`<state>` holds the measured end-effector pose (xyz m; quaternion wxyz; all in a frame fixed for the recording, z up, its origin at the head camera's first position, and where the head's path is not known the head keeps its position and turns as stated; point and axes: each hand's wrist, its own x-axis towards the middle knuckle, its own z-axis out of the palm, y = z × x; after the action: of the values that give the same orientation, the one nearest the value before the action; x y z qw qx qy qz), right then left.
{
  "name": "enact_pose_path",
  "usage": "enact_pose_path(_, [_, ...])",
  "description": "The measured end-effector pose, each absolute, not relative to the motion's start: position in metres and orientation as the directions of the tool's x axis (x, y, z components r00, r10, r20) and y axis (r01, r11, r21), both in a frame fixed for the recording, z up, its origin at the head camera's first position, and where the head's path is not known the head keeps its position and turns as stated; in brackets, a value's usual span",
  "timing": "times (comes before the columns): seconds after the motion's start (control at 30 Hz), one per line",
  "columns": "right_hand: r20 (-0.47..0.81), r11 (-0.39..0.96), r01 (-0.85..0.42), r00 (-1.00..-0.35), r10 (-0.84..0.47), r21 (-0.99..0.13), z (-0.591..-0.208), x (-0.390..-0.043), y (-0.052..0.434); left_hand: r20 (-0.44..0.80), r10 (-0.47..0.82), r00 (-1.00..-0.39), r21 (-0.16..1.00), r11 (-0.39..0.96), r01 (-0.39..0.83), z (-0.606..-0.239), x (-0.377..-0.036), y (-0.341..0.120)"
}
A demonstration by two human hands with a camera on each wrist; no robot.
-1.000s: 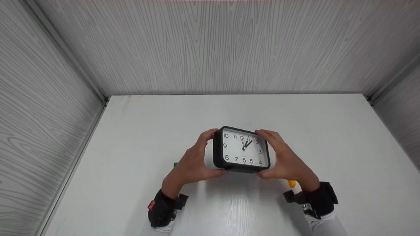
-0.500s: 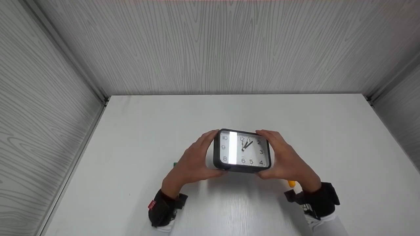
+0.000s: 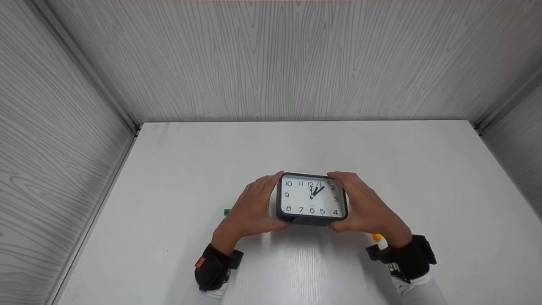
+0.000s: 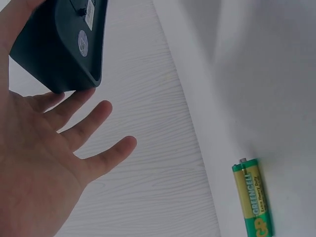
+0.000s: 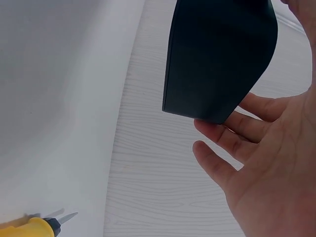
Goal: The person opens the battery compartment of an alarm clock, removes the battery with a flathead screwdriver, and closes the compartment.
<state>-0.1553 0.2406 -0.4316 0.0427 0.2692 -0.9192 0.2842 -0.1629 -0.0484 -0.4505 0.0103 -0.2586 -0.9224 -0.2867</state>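
You hold one black rectangular plastic clock with a white dial over the desk's middle, your left hand and right hand clasping its ends. One green-and-gold battery lies left; one yellow-handled screwdriver lies right.

A green-and-gold battery lies flat on the white table, off to the left, its label reading GP Greencell in the left wrist view; from the head view only a small green bit of it shows. Over on the right lies a screwdriver with a yellow handle, a black collar and a short metal tip, also flat on the tabletop. Grey wood-grain panels wall in the table at the back and along both sides.
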Motion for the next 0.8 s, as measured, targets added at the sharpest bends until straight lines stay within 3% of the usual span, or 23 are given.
enact_pose_path(0.3, [0.182,0.738,-0.502,-0.861,-0.474,-0.451,-0.442,-0.159,0.238,0.083,0.468,-0.880,0.497,0.746,0.443,-0.458,-0.163,-0.045])
enact_pose_path(0.8, [0.123,0.745,-0.473,-0.871,-0.475,-0.471,-0.455,-0.162,0.237,-0.013,0.453,-0.891,0.393,0.822,0.412,-0.472,-0.165,-0.041])
